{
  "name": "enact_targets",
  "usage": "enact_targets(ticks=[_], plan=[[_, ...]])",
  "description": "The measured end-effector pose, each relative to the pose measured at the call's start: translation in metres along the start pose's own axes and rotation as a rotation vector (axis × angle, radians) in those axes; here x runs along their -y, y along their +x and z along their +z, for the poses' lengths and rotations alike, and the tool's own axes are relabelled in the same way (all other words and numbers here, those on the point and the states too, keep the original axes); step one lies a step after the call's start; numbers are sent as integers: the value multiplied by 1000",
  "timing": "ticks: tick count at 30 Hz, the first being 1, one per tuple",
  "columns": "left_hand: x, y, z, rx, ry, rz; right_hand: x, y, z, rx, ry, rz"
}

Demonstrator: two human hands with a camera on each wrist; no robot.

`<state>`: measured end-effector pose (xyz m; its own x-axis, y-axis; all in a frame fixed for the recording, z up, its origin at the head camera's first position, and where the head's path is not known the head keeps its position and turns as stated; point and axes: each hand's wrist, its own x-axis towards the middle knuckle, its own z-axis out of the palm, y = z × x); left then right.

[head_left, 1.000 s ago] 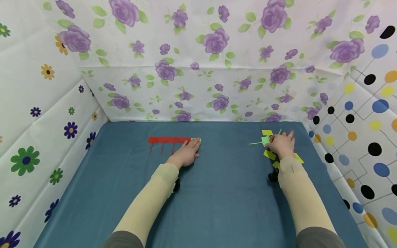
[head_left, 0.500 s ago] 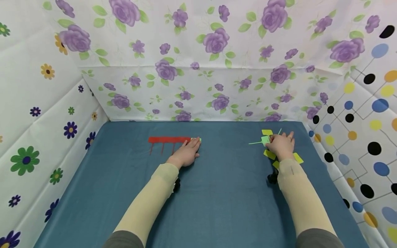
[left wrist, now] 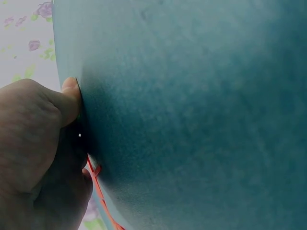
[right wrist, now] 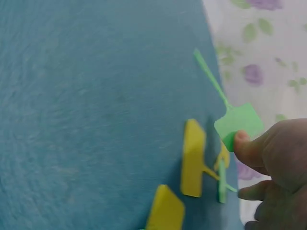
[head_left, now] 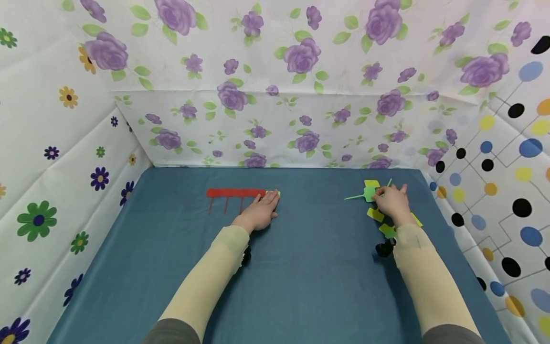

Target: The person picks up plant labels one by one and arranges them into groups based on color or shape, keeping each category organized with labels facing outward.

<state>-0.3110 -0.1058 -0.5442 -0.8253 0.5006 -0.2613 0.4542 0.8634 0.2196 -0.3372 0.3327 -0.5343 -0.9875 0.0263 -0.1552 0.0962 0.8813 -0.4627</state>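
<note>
A light green tag (head_left: 369, 194) with a square head and a thin tail is pinched between the thumb and finger of my right hand (head_left: 393, 203). The right wrist view shows this tag (right wrist: 240, 122) just above the blue cloth, tail pointing away. Several yellow tags (head_left: 375, 214) and another green one (head_left: 390, 234) lie loose around that hand. On the left, red tags (head_left: 236, 192) form a straight row with tails toward me. My left hand (head_left: 258, 212) rests with extended fingers at the row's right end, partly covering a light green tag (head_left: 279, 194).
A blue cloth (head_left: 309, 267) covers the table. Behind it hangs a flowered sheet (head_left: 266, 119), with patterned sheets on both sides. Small black devices (head_left: 385, 248) sit under the wrists.
My right hand has shifted slightly right with the green tag pinched, exposing more of the loose tags below it. The left hand stays in place. The head view has shifted a little.
</note>
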Motion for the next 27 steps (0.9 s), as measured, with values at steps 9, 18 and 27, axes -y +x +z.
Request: enact_targets(ticks=[9,18,27], plan=[[0,1,2,3,22,-6,4,-9,-4,122,273,-20],[0,0,0,4,31,12,26,-4,15,102,255,-201],[0,0,-1,14,30,10,64,2,35,74,229,-305]])
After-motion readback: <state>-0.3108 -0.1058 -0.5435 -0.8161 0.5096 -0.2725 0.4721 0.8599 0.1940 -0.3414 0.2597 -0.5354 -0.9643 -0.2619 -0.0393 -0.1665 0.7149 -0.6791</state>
